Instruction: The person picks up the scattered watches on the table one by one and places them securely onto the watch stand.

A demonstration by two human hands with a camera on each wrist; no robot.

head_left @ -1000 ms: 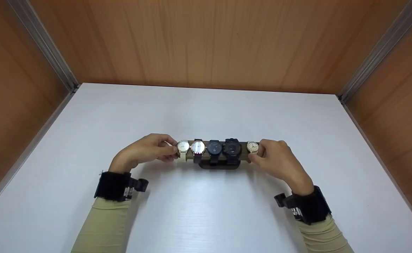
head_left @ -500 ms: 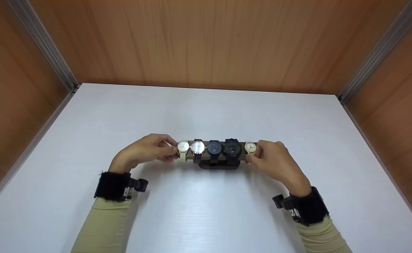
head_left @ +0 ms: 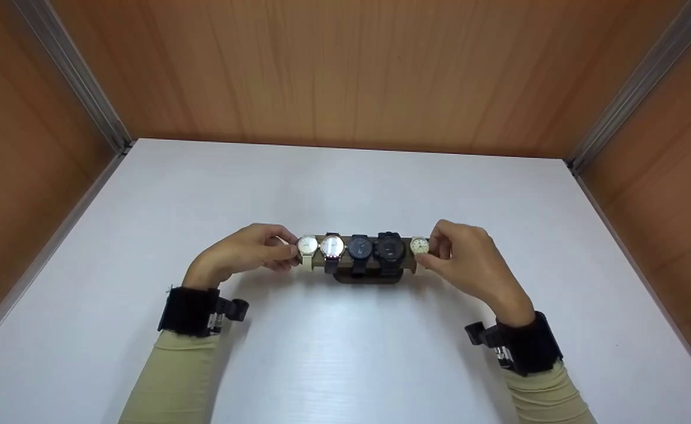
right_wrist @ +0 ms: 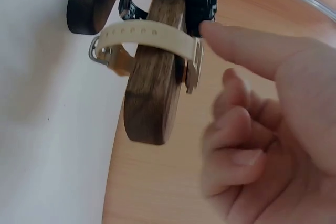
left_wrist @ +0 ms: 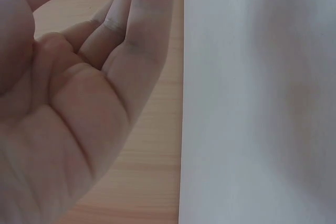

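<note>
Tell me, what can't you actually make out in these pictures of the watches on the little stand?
- Head view: the dials of the five watches are too small to read.
- Head view: the left hand covers that end of the wooden bar.
- Left wrist view: the palm, close and blurred, fills it; no watch shows.
- Right wrist view: the cream watch shows only strap and edge; the right hand is blurred.

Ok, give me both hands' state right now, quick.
Left hand: fingers curled, gripping the left end of the watch stand.
Right hand: fingers curled, fingertip at the cream watch on the stand's right end; a pinch cannot be told.
</note>
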